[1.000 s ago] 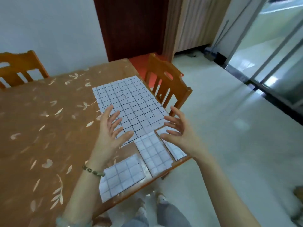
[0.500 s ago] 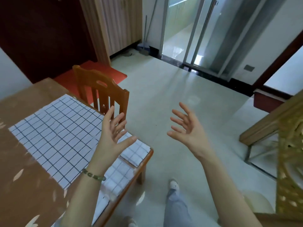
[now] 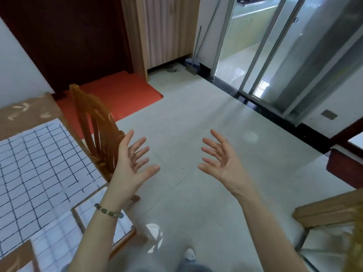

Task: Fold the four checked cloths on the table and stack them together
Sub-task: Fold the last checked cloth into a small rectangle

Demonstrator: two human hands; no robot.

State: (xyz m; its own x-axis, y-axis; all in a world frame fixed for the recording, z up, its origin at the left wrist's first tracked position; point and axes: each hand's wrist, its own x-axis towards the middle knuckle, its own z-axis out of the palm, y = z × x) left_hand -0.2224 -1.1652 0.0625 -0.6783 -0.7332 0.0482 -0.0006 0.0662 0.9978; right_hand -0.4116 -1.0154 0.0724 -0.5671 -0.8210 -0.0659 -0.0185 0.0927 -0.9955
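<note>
Little of the task is judged to be done. One large white cloth checked with dark lines is seen spread flat and unfolded on the brown leaf-patterned wooden bench, its grid slightly rippled and its near edge close to the bench's side. Two smaller pieces of pale checked cloth are seen at the near corner of the bench: one just inside the corner, partly hidden by the left forearm, and another beside it, with a strip of bare bench between them. Whether these are already folded cannot be told, and a fourth cloth is not made out in this view. No cloth is seen lying on another, so the stacking is judged to be left, along with at least the folding of the large cloth. The left hand and right hand are held up over the pale tiled floor, beyond the bench edge and apart from every cloth; the fingers of both are spread and straight, and nothing is held. An orange-brown wooden chair is tucked against the bench side.
</note>
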